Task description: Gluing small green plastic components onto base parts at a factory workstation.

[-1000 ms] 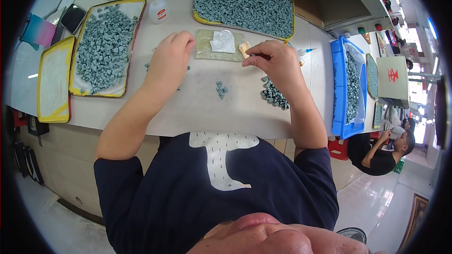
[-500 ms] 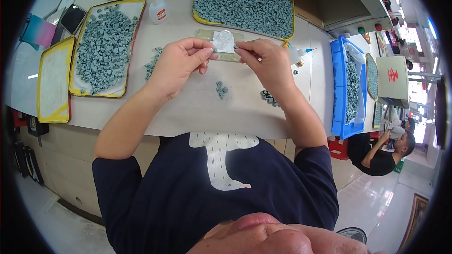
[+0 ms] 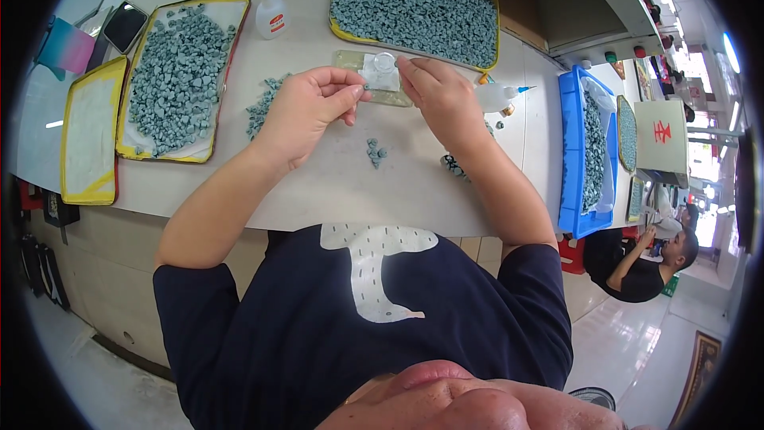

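My left hand (image 3: 312, 105) is closed in a pinch on a small grey-green stone, just left of a flat pale block (image 3: 348, 59). A white sheet and a small clear round dish (image 3: 384, 61) lie on the block. At the dish's right rim is my right hand (image 3: 436, 97), its fingertips pinched together; a small dark bit like another stone shows at them, mostly hidden. Below the hands sits a little cluster of grey-green stones (image 3: 376, 153). A looser pile of stones (image 3: 261, 108) lies beside my left wrist, and darker stones (image 3: 454, 165) are partly covered by my right forearm.
Stone-filled trays stand at the back (image 3: 414, 8) and left (image 3: 179, 80), beside a bare yellow-edged tray (image 3: 94, 131). A white squeeze bottle (image 3: 270, 14) stands behind; another bottle (image 3: 495, 97) is by my right hand. A blue bin (image 3: 571, 151) stands right. Other people sit farther right.
My right hand has moved up and slightly left, from the block's right side to the dish's rim. My left hand stays nearly in place, still pinching its stone.
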Available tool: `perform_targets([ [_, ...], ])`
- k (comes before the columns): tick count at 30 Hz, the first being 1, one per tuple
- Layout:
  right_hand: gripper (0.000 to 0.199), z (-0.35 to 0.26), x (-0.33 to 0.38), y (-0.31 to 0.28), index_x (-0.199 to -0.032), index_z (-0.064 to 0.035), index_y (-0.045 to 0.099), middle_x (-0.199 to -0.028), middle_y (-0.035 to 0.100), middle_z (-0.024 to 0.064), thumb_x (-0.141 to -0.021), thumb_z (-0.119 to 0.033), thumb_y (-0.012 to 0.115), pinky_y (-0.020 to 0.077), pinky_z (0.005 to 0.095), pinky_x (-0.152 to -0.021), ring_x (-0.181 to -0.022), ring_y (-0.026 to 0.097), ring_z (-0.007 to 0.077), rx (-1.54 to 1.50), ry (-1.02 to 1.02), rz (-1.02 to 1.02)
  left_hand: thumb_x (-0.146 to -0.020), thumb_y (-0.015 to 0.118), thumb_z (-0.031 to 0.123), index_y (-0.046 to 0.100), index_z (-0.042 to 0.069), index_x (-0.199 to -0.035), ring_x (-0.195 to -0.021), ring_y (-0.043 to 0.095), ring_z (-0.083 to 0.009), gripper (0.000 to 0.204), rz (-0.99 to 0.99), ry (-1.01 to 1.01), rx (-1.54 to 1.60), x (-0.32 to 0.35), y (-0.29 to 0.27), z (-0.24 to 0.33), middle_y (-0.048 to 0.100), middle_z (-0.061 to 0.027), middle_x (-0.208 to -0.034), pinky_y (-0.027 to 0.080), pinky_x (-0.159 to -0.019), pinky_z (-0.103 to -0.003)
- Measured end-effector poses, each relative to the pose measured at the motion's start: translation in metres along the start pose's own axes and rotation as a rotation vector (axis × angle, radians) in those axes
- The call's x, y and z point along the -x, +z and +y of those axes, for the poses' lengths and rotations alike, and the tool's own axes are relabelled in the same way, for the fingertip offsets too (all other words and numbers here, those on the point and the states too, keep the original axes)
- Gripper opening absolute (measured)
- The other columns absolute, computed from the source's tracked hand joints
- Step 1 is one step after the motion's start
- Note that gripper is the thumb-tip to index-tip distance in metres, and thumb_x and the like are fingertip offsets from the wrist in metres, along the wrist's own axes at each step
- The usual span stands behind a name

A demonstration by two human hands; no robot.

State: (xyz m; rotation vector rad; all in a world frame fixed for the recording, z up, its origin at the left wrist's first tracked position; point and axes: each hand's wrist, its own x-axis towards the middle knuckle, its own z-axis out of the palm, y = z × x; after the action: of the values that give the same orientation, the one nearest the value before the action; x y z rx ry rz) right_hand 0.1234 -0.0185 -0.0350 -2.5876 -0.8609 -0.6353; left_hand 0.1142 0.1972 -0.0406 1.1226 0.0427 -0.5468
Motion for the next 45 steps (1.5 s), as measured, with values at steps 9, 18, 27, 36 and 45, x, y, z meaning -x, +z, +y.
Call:
perform_targets([
  [9, 0.034, -0.002, 0.001, 0.005, -0.106, -0.0019, 0.065, -0.094, 0.064, 0.0072, -0.073, 0.001, 0.070, 0.0530, 0.0324, -0.070, -0.083, 0.064, 0.0236, 0.066, -0.069, -0.069, -0.092, 0.060, 0.008, 0.058, -0.006, -0.107, -0.070, 0.054, -0.0093, 0.021, 0.016, -0.039, 0.015, 0.001, -0.003, 0.001, 0.066, -0.0118, -0.093, 0.048, -0.067, -0.023],
  [18, 0.023, -0.024, -0.006, -0.009, -0.106, 0.0019, 0.066, -0.086, 0.067, 0.0081, -0.083, -0.002, 0.067, 0.0519, 0.0273, -0.066, -0.071, 0.063, 0.0157, -0.300, 0.267, 0.032, -0.092, 0.060, 0.008, 0.059, -0.005, -0.105, -0.072, 0.054, -0.0075, 0.019, -0.006, 0.153, -0.106, 0.003, -0.004, -0.004, 0.066, -0.0079, -0.091, 0.047, -0.067, -0.022],
  [27, 0.019, -0.049, -0.012, -0.030, -0.102, 0.0078, 0.066, -0.085, 0.069, 0.0086, -0.090, -0.007, 0.064, 0.0498, 0.0221, -0.063, -0.068, 0.061, 0.0096, -1.128, 0.882, -0.096, -0.091, 0.062, 0.009, 0.062, -0.002, -0.104, -0.076, 0.056, -0.0060, 0.017, 0.015, 0.311, -0.249, 0.017, 0.006, -0.003, 0.065, -0.0035, -0.091, 0.046, -0.068, -0.021],
  [36, 0.016, -0.065, -0.013, -0.033, -0.099, 0.0066, 0.067, -0.085, 0.069, 0.0084, -0.089, -0.006, 0.065, 0.0505, 0.0212, -0.062, -0.068, 0.061, 0.0091, -1.009, 0.860, -0.074, -0.090, 0.063, 0.007, 0.063, -0.002, -0.101, -0.080, 0.060, -0.0086, 0.014, 0.054, 0.438, -0.315, 0.021, 0.011, -0.001, 0.066, -0.0031, -0.090, 0.048, -0.070, -0.022],
  [45, 0.010, -0.059, -0.001, -0.030, -0.088, 0.0017, 0.069, -0.075, 0.065, 0.0022, -0.078, 0.001, 0.070, 0.0424, 0.0193, -0.052, -0.062, 0.054, 0.0047, -0.576, 0.446, 0.090, -0.083, 0.066, 0.000, 0.063, 0.000, -0.095, -0.076, 0.061, -0.0158, 0.012, 0.078, 0.763, -0.693, 0.016, 0.020, 0.000, 0.065, -0.0076, -0.091, 0.049, -0.065, -0.026],
])
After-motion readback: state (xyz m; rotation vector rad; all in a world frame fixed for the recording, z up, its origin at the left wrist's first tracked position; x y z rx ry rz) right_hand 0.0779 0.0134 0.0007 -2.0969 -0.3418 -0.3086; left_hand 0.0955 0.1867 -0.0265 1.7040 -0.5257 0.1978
